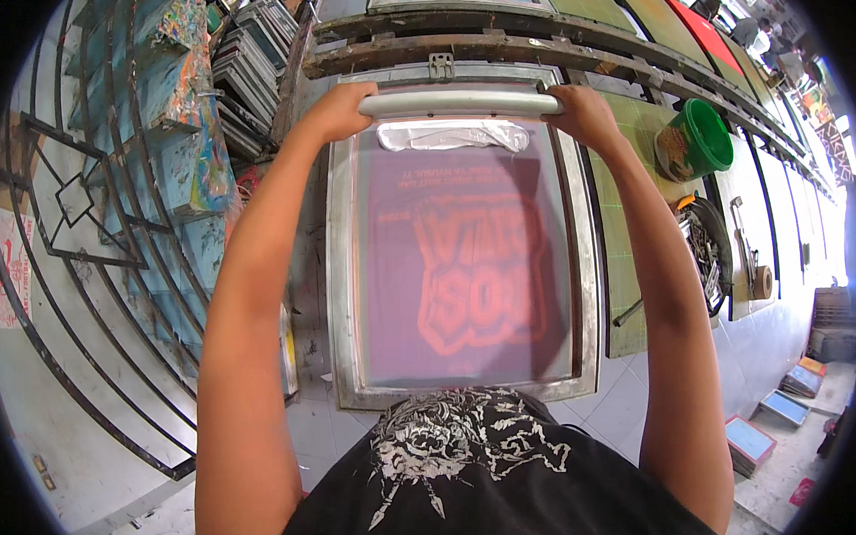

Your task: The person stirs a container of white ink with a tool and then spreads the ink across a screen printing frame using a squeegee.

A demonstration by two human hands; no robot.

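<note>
My left hand and my right hand grip the two ends of a long silver squeegee across the top of a screen frame. Just below the bar, a thick streak of white ink lies on the purple mesh, which shows a pinkish-red lettered design with a bordered outline. A metal hinge clamp joins the frame's far edge to a dark rail. Both forearms reach up from the lower edge, either side of the frame.
Right: a green bucket, a tub of tools, a tape roll, green boards and stacked small screens. Left: black railing, blue shelves, stacked frames. A person is far off, top right.
</note>
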